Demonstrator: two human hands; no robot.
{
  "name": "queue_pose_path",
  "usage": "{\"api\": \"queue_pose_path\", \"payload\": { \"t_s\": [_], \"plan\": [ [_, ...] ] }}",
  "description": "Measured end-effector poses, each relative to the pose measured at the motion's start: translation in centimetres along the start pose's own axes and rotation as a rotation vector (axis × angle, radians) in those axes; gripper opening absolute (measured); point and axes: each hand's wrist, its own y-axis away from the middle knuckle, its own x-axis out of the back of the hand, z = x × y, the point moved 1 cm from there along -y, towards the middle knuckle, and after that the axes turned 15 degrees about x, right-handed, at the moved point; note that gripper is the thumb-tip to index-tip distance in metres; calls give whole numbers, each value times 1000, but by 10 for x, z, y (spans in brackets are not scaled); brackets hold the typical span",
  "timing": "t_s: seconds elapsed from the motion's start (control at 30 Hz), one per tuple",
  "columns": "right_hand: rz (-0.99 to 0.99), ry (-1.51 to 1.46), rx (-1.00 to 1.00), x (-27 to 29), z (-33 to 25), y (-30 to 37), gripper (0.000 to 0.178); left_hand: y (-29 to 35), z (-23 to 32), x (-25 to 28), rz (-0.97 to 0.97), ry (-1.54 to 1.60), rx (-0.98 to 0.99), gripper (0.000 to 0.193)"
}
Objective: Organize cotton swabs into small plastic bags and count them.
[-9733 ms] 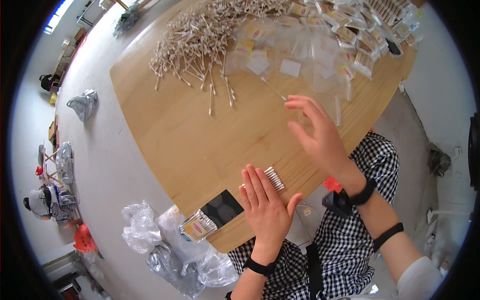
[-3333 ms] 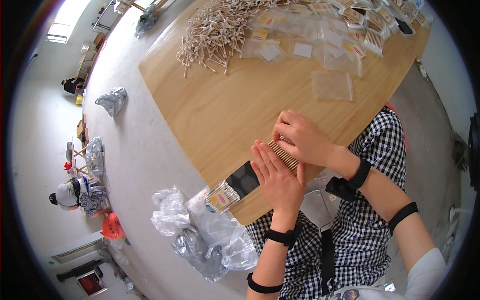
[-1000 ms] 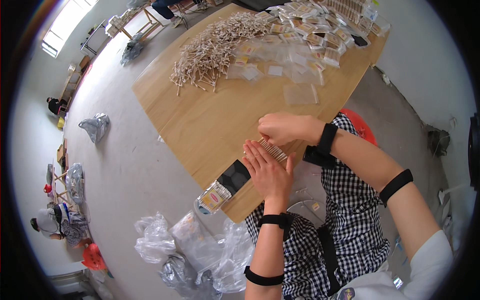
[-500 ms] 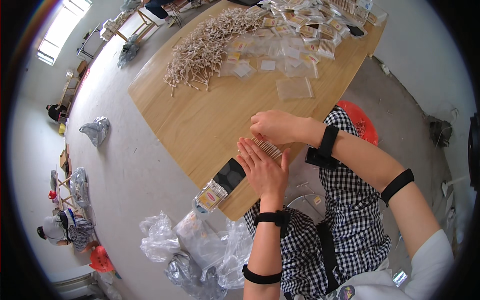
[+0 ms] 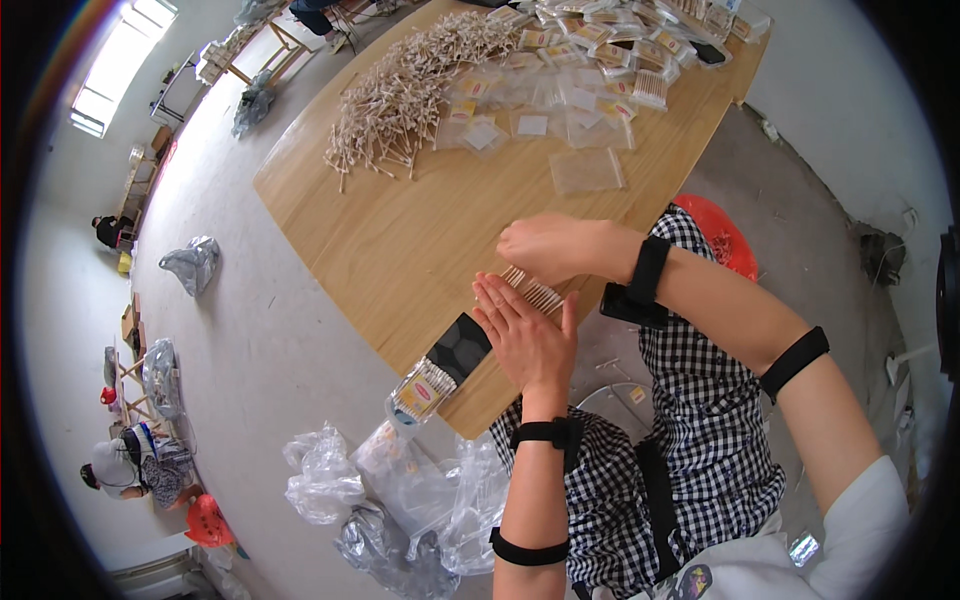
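Note:
A row of cotton swabs (image 5: 540, 296) lies side by side near the table's front edge. My left hand (image 5: 527, 345) rests flat over the row's near side, its fingers stretched out and the thumb apart. Just beyond, my right hand (image 5: 562, 247) is bent down at the row's far end with its fingers curled under. Those fingertips are hidden, so what they pinch cannot be seen. Left of my left hand, a dark patterned pad (image 5: 459, 347) lies on the table (image 5: 400, 240), beside a clear pack of cotton swabs (image 5: 421, 391) with a yellow label at the edge.
A big heap of loose cotton swabs (image 5: 390, 110) covers the far left of the table. Filled packs (image 5: 610, 40) and flat clear bags (image 5: 586, 171) lie to its right. A red container (image 5: 722, 240) stands by my right leg. Crumpled plastic (image 5: 400, 500) is on the floor.
My right hand has turned slightly, its fingers now tucked out of sight, and more of the swab row shows. My left hand has stayed in place.

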Motion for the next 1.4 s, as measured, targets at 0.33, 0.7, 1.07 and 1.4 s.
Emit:
{"api": "queue_pose_path", "payload": {
  "t_s": [0.33,0.7,1.07,1.4],
  "plan": [
    [577,-155,-155,18,17,129,7,2,1,4,30,21,-17,99],
    [617,105,-794,-15,19,284,16,-4,-34,32,0,997,327,62],
    [1356,-1169,-348,-59,-49,44,58,-16,-9,22,56,1488,478,68],
    [1219,-1340,-200,-52,-48,19,61,-14,2,29,-27,1488,520,74]
  ]
}}
